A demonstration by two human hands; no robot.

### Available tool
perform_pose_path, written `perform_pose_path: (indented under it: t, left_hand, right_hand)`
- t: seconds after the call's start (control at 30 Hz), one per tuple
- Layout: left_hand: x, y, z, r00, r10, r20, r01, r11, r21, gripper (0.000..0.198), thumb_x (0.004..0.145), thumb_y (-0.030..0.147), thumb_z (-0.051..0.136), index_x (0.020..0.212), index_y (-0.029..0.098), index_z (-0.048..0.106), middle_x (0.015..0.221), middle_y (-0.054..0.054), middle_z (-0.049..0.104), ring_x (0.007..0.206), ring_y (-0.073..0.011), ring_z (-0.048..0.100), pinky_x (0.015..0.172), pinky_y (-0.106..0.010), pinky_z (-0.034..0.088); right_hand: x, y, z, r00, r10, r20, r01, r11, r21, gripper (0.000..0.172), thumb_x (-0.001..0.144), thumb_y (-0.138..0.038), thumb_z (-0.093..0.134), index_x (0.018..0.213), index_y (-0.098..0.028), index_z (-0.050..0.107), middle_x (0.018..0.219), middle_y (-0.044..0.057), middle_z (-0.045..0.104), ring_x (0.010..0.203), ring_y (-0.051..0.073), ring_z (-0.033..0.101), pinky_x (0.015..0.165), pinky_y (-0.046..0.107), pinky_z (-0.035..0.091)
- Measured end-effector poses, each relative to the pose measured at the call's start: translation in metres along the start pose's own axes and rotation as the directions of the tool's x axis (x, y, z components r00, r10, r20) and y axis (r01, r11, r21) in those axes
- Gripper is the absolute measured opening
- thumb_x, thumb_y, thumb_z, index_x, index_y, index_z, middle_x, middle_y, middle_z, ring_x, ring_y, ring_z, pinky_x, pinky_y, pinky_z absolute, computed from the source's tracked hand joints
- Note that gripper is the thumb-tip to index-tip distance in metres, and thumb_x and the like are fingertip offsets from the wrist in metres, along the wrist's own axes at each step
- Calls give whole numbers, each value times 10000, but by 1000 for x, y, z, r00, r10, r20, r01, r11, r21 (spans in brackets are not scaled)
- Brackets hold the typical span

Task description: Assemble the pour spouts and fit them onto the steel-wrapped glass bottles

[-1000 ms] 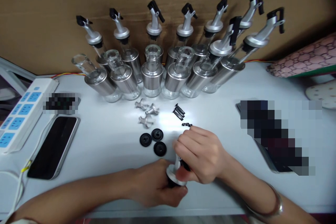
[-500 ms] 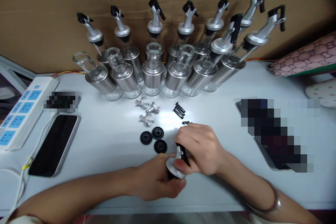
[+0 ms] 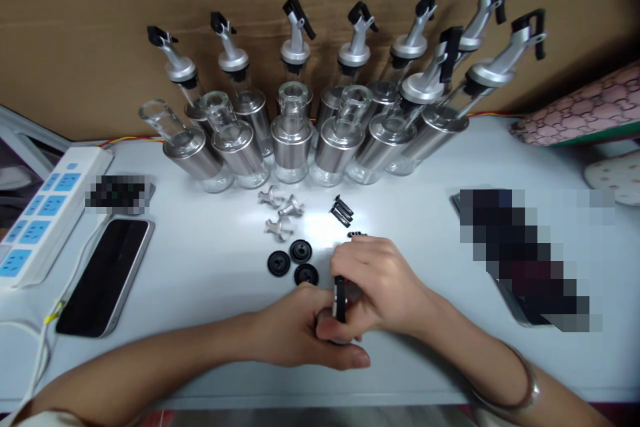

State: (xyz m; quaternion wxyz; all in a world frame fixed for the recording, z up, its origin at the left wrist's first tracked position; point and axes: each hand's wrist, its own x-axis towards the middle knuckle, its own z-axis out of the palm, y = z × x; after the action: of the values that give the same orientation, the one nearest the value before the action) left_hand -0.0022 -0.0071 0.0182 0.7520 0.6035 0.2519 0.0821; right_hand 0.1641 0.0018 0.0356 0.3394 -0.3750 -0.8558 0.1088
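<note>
My left hand (image 3: 303, 328) is closed round the lower part of a bottle pourer (image 3: 339, 299), near the front of the table. My right hand (image 3: 383, 283) pinches the same pourer from the other side, its thumb against the black lever. Fingers cover most of the pourer's silver body. Just beyond the left hand lie three round black stoppers (image 3: 301, 251). Behind those are three silver pourer spouts (image 3: 280, 228). Several black levers (image 3: 342, 211) lie further right, and a few tiny black parts (image 3: 357, 235) sit just past the right knuckles.
Glass bottles with steel sleeves (image 3: 293, 150) stand in rows at the back, several topped with pourers (image 3: 354, 47). On the left are a power strip (image 3: 45, 207), a phone (image 3: 107, 277) and a white cable (image 3: 80, 260). A dark, partly blurred device (image 3: 525, 310) lies at right.
The pourer has been turned in my hands, so its lever now faces me and its silver collar is mostly covered. My left thumb has stretched out to the right.
</note>
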Motion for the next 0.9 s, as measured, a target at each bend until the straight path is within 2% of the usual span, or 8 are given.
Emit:
perform_pose_path:
  t: [0.13,0.23,0.37,0.5,0.67,0.9]
  left_hand:
    - [0,0,0,999,51,-10,-50,995,89,405,772,256,605,558,201,265,501,82,258,479,-60,258,438,-229,202]
    - [0,3,1,997,69,33,-71,997,39,415,775,188,564,544,202,219,471,93,211,438,-45,195,415,-236,161]
    - [0,9,1,996,56,74,-53,998,-37,391,750,147,544,539,206,220,478,94,222,444,-42,185,416,-237,155]
    - [1,10,1,996,55,70,-50,996,-78,373,742,126,538,541,205,233,484,95,226,447,-42,190,413,-230,158]
    - [0,10,-1,993,72,95,-66,996,-56,365,753,135,532,544,201,240,475,94,246,435,-41,206,396,-214,164]
    - [-3,9,-3,997,-42,71,45,998,-53,385,745,161,568,525,199,253,471,90,255,430,-41,213,387,-215,151]
  right_hand:
    - [0,-2,0,999,-26,30,30,990,-137,620,924,-639,305,499,-203,418,422,-41,423,388,88,321,449,273,237]
    - [-2,-3,1,996,-79,34,85,969,-232,643,984,-529,226,484,-193,450,413,-21,452,386,98,331,459,280,258]
    - [-3,-4,2,994,-98,44,107,952,-288,633,1004,-396,170,482,-195,468,412,-7,463,386,112,337,461,289,266]
    - [-4,-3,3,993,-107,49,116,962,-247,640,1009,-365,137,489,-195,469,415,-3,461,383,115,332,450,286,275]
    - [-3,2,3,991,-120,58,128,979,-161,690,1007,-509,87,511,-198,453,428,0,472,385,116,327,437,278,289]
    - [-1,4,2,989,-103,102,105,994,-11,665,983,-572,83,556,-204,436,470,-3,472,422,115,345,449,265,311]
